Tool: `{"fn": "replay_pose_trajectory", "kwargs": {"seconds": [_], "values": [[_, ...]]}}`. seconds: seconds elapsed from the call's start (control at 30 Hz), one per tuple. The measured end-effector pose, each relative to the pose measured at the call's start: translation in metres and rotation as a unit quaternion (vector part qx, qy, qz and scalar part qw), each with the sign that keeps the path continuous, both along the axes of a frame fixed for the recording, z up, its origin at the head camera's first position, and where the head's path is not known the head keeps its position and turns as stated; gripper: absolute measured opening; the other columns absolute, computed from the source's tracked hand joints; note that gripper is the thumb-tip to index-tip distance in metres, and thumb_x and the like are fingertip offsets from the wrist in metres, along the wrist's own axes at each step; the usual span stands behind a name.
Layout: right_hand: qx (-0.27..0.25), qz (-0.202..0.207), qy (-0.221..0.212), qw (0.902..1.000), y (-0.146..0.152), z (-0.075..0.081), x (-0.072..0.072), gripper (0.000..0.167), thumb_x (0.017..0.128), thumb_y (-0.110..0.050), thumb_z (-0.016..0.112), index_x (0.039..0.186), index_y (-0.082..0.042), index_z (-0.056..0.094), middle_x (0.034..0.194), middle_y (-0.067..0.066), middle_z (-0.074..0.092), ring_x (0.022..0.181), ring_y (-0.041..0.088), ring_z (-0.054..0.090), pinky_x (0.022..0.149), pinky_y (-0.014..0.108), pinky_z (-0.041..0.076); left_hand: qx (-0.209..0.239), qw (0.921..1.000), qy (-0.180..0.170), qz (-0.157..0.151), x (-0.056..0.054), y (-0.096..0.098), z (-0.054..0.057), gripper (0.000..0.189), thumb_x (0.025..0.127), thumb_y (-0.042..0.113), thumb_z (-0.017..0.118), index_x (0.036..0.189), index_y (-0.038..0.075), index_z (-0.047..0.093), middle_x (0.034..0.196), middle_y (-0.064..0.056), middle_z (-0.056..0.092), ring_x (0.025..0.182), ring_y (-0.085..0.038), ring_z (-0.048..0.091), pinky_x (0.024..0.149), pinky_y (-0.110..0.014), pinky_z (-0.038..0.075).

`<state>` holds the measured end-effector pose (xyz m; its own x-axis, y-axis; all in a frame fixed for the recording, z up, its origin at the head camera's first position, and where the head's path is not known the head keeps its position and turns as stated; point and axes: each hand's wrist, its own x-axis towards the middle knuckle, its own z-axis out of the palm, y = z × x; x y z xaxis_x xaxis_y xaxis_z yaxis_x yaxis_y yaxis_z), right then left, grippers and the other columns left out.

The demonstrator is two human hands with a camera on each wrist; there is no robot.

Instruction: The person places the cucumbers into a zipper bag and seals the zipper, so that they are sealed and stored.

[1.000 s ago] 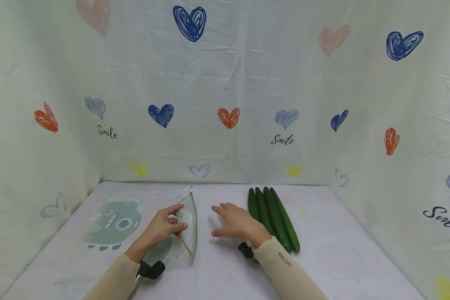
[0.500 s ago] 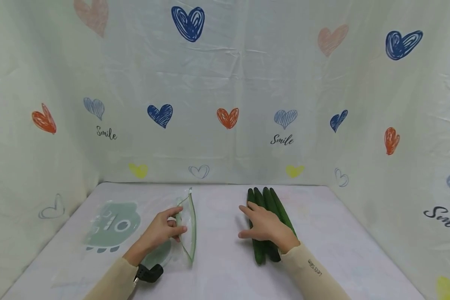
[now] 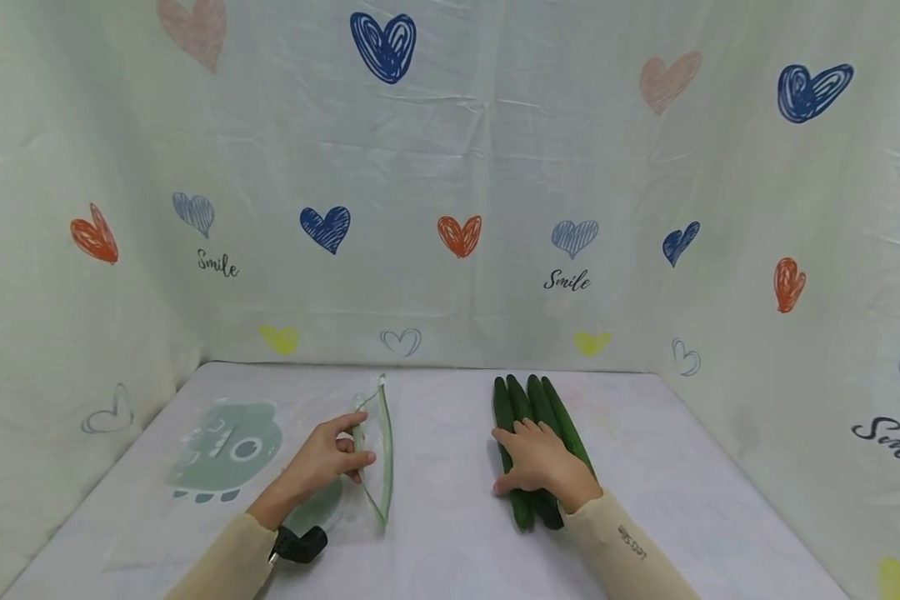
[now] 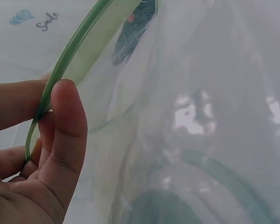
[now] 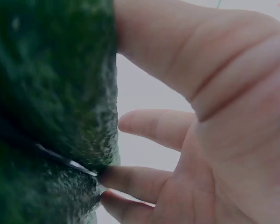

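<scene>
Head view: your left hand (image 3: 319,458) pinched, pointing toward 2 o'clock; your right hand (image 3: 544,463), palm down, pointed toward 10.

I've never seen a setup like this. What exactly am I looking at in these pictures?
There is no machine here, only a person's bare left hand and right hand. The wide picture comes from a camera worn on the head, looking forward and down; the two close-ups come from cameras on the wrists. On the pale table lie four dark green cucumbers. The left hand pinches a clear, green-edged bag, while the right hand rests on the cucumbers.
</scene>
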<state>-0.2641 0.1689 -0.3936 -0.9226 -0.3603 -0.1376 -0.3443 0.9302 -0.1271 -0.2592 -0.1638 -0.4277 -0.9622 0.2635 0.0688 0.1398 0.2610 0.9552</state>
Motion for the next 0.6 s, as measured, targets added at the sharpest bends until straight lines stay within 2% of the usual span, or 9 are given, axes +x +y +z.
{"fn": "replay_pose_trajectory", "kwargs": {"seconds": [0.1,0.3,0.43,0.6], "values": [[-0.006,0.017,-0.003,0.9998,-0.002,0.0,0.001,0.081,0.074,-0.039,0.082,0.142,-0.011,0.047,0.148,0.02,0.036,0.137,0.039,0.031,0.111,0.056,0.021,-0.001,1.0,0.002,-0.002,0.0,0.0,0.0,0.076,0.082,0.005,0.074,0.144,-0.009,0.033,0.057,-0.005,0.048,0.056,-0.036,0.061,0.06,-0.037,0.055],[-0.076,0.042,-0.044,0.9952,-0.01,-0.002,0.003,0.087,0.071,-0.032,0.085,0.146,-0.015,0.042,0.156,0.011,0.024,0.136,0.035,0.035,0.102,0.051,0.038,0.002,1.0,0.002,-0.004,0.0,-0.001,-0.001,0.076,0.081,0.005,0.075,0.143,-0.009,0.033,0.056,-0.004,0.046,0.055,-0.036,0.061,0.059,-0.037,0.056],[-0.086,0.027,-0.053,0.9945,-0.014,-0.003,0.004,0.089,0.071,-0.033,0.085,0.146,-0.016,0.041,0.156,0.015,0.021,0.133,0.034,0.04,0.096,0.049,0.044,0.004,1.0,0.0,-0.004,0.001,0.0,0.001,0.075,0.082,0.004,0.074,0.143,-0.009,0.032,0.056,-0.004,0.046,0.055,-0.036,0.061,0.058,-0.036,0.055],[-0.079,0.006,-0.042,0.9959,-0.016,-0.003,0.002,0.087,0.07,-0.035,0.085,0.143,-0.013,0.045,0.149,0.021,0.033,0.133,0.037,0.038,0.101,0.053,0.039,0.006,1.0,-0.002,-0.001,0.001,0.001,0.002,0.075,0.082,0.003,0.074,0.144,-0.008,0.033,0.056,-0.003,0.043,0.055,-0.033,0.06,0.059,-0.038,0.056]]}}
